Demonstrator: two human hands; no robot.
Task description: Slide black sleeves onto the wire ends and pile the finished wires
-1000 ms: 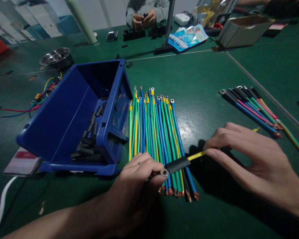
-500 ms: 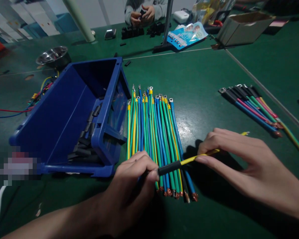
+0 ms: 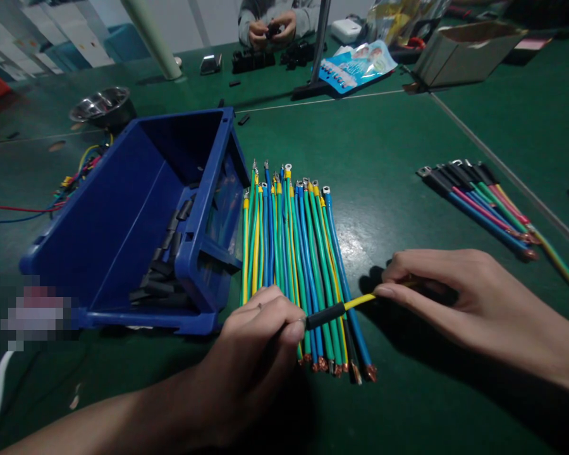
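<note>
A yellow wire (image 3: 359, 301) with a black sleeve (image 3: 326, 315) on its left part is stretched between my two hands. My left hand (image 3: 260, 335) pinches the metal end beside the sleeve, thumb against forefinger. My right hand (image 3: 450, 300) grips the yellow part between thumb and fingers; the wire's far end is hidden behind it. Under the held wire lies a row of green, blue and yellow cables (image 3: 308, 253), with ring lugs at the far end and bare copper at the near end.
Left of the row is a blue bin (image 3: 109, 221) with black tube pieces (image 3: 164, 278) in it. Sleeved cables (image 3: 483, 202) lie at the right. Farther back are a metal bowl (image 3: 102, 107), a blue packet (image 3: 355, 68), a cardboard box (image 3: 464, 57) and another person's hands (image 3: 272, 28).
My right hand has shifted slightly right, and the wire's far tip no longer shows above it. My left hand keeps its pinch, barely moved. The other person's hands moved a little.
</note>
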